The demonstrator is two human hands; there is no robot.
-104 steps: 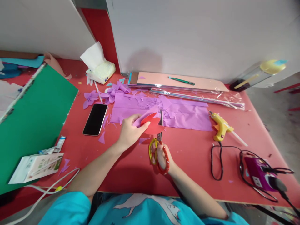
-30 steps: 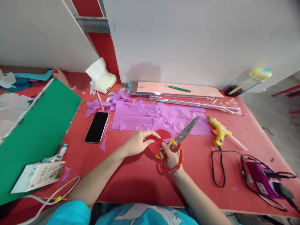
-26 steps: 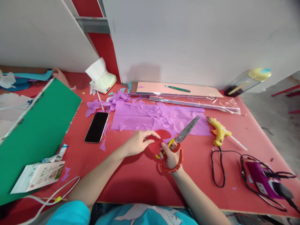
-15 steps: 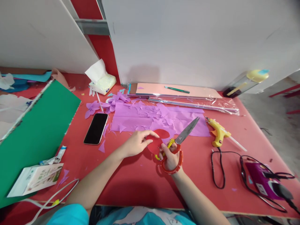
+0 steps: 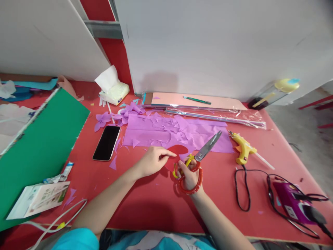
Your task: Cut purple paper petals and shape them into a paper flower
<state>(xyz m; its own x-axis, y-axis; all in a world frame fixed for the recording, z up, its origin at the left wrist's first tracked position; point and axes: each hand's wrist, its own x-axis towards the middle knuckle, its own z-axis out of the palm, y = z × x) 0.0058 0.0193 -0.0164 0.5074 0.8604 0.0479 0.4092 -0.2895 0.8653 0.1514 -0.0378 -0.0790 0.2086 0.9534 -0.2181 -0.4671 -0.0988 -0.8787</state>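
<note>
My left hand (image 5: pixel 156 161) pinches the edge of a thin red cutout (image 5: pixel 179 149), paper or felt, between thumb and forefinger. The cutout has a rounded outline and partly blends into the red table. My right hand (image 5: pixel 189 176) grips scissors (image 5: pixel 208 147) with yellow and red handles. Their blades point up and to the right, nearly together, away from the cutout. Right-hand fingertips are close to the cutout's lower right side; whether they touch it I cannot tell. Beyond both hands lies a purple sheet (image 5: pixel 145 133) strewn with purple scraps.
A phone (image 5: pixel 106 143) lies left, near purple flower shapes (image 5: pixel 102 119) and a tissue pack (image 5: pixel 116 93). At right are a yellow glue gun (image 5: pixel 244 148), its black cord and a purple power box (image 5: pixel 292 201). A green board (image 5: pixel 49 139) covers the left side; a green pen (image 5: pixel 199 100) lies behind.
The red cutout has tilted and shows less of its surface. My left fingers have straightened slightly along its edge. The scissors stay in my right hand, nearly unmoved.
</note>
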